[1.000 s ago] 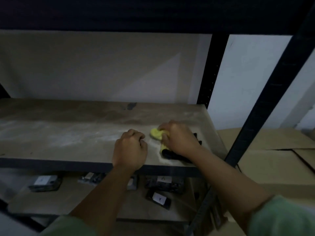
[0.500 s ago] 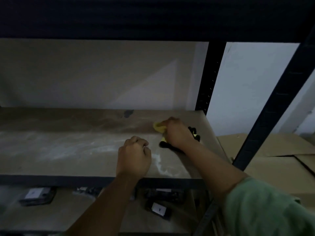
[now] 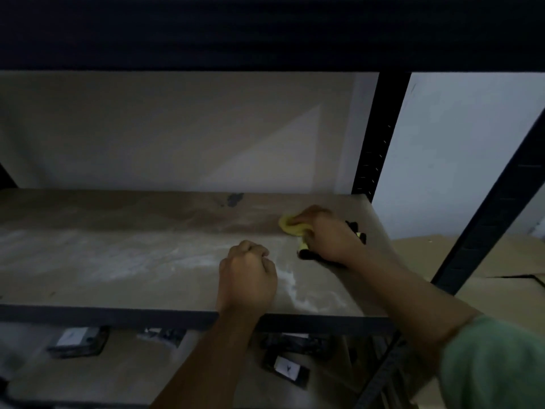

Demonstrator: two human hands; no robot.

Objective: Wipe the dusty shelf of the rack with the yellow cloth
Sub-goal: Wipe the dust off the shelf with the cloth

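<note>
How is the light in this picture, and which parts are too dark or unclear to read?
Head view: dim overall, the top band nearly black. A diagonal edge of light and shadow crosses the back wall. Pale dust streaks on the shelf show well, as do the yellow cloth and both hands, left and right. The labelled items on the lower shelf are too dark and soft to read.

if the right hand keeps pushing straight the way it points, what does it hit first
Nothing on the shelf ahead: the right hand with the yellow cloth points toward the rear-left, so probably the back wall; depth is unclear.
</note>
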